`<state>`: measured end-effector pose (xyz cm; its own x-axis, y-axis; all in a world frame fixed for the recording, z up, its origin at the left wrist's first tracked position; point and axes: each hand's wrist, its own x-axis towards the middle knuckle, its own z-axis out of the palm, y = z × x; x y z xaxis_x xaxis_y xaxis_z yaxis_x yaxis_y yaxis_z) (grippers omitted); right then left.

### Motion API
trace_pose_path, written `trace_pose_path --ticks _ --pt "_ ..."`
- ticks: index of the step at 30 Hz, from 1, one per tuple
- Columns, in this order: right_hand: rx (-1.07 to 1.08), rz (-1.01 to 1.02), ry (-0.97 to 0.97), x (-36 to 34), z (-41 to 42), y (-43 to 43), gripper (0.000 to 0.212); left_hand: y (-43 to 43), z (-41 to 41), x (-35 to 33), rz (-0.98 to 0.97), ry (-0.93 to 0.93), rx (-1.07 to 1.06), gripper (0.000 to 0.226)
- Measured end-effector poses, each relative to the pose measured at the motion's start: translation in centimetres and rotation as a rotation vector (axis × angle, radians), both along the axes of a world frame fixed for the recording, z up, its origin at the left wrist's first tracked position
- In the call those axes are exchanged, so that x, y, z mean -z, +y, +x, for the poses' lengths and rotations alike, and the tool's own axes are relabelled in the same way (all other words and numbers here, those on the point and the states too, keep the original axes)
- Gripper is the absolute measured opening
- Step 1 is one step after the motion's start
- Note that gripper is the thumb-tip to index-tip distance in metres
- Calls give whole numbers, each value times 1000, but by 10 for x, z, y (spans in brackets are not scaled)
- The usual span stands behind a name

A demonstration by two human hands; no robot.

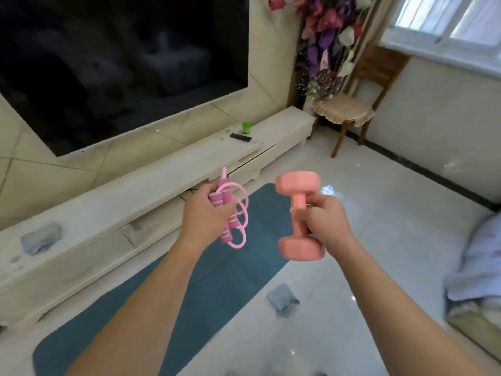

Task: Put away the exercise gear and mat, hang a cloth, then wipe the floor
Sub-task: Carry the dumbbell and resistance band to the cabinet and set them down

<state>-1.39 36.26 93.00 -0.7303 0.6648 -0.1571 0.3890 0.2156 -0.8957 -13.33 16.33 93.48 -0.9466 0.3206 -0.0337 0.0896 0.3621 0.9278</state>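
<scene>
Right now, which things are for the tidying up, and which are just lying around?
For the job: rope in left hand, dumbbell in right hand, mat, floor cloth, shelf cloth.
Just lying about: TV, remote, green bottle, chair, flowers.

- Pink jump rope (230, 210) — coiled, handles bunched, gripped in the left hand (203, 215).
- Pink dumbbell (299, 215), upright, at the rope's 3 o'clock, held by the right hand (328, 221).
- Teal mat (222, 270) — flat on the floor, running toward 7 o'clock.
- Crumpled grey cloth (283, 299) on the floor, at the dumbbell's 6 o'clock.
- Second grey cloth (40, 240) on the surface at 9 o'clock.
</scene>
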Motion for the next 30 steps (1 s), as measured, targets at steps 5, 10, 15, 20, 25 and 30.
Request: trace_pose_path --ticks 5,10,15,20,25,30 --pt "145 8 12 -5 56 48 26 66 29 -2 -6 27 160 16" --pt "274 37 16 -9 127 108 12 145 76 -3 -22 58 261 10" --pt "359 83 8 -10 197 178 5 229 130 -7 -4 46 352 14" --pt "435 91 -1 -14 245 240 8 303 172 -12 7 22 412 18" --pt "487 109 -9 -15 265 291 3 362 187 -15 12 1 440 17" --pt "520 102 0 -13 257 346 7 420 178 -14 14 13 459 14"
